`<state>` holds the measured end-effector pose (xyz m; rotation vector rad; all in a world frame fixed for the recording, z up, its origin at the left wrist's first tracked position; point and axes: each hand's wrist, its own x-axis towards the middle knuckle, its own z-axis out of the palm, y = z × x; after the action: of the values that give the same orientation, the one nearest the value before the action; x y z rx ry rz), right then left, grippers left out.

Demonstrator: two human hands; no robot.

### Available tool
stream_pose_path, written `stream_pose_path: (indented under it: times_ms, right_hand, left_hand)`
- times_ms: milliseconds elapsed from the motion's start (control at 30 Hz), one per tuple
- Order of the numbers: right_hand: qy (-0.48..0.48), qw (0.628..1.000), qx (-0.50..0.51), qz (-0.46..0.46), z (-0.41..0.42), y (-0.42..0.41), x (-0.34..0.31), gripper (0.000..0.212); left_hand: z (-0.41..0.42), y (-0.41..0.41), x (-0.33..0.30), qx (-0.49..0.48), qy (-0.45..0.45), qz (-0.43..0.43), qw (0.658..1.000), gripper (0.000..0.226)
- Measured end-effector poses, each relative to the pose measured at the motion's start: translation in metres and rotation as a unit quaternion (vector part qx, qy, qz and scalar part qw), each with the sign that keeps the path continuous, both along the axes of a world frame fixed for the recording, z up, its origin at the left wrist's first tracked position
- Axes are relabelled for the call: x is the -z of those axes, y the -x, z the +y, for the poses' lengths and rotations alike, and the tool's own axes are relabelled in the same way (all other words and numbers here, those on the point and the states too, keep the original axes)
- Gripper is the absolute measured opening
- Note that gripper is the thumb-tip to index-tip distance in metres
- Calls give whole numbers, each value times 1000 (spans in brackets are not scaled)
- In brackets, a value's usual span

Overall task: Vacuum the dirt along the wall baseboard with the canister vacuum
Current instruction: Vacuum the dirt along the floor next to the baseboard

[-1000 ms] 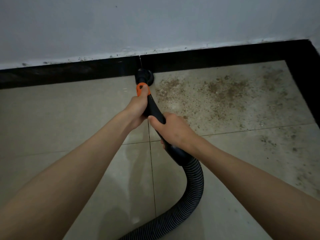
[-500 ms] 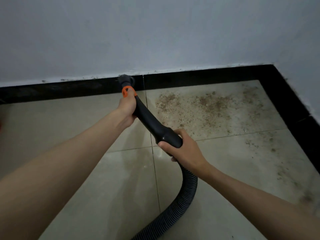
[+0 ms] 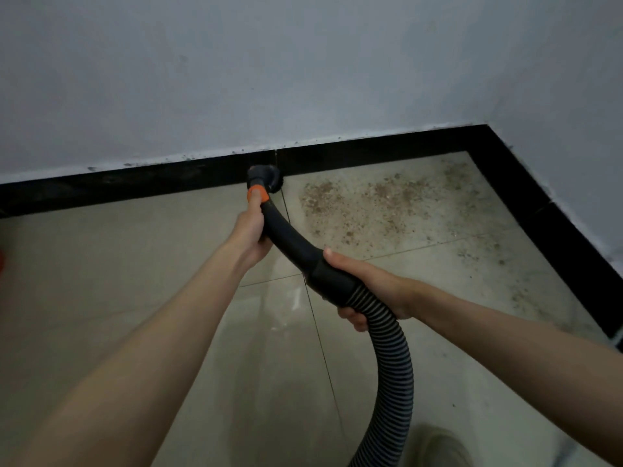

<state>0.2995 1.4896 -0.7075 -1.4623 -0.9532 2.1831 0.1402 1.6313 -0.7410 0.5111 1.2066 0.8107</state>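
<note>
Ribbed hose point(image 3: 392, 358): grey-black, it rises from the near edge up to your right hand.
Right hand point(image 3: 374, 288): your fingers are wrapped around the black cuff where the hose meets the handle.
Curved handle point(image 3: 290, 241): black, it arcs far and left.
Left hand point(image 3: 251, 230): it grasps the handle just below the orange collar point(image 3: 258, 194).
Brush nozzle point(image 3: 264, 175): it is pressed at the black baseboard point(image 3: 371, 151).
Dirt point(image 3: 371, 207): brown crumbs on the tile floor point(image 3: 101, 264), right of the nozzle.
</note>
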Motion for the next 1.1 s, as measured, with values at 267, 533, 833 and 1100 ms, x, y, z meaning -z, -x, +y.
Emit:
stream_pose_path:
  times_ms: [267,533,833,1100]
  right_hand:
    - [1,1000,12,8,8,23,16,66]
    - [-181,963,104,-171,-4,23,17,47]
    - [-241,946,103,-189,23,12,55,37]
    - [-327,914,80,-225,32,6,65,34]
  left_hand:
    - [11,19,5,-10,3,-2,1000,42]
    - [7,-6,-25,32,-56,18,998,37]
    - [-2,-41,-5,-19,-97,111,989,37]
    - [-6,-58,1,10,-89,149,985,38]
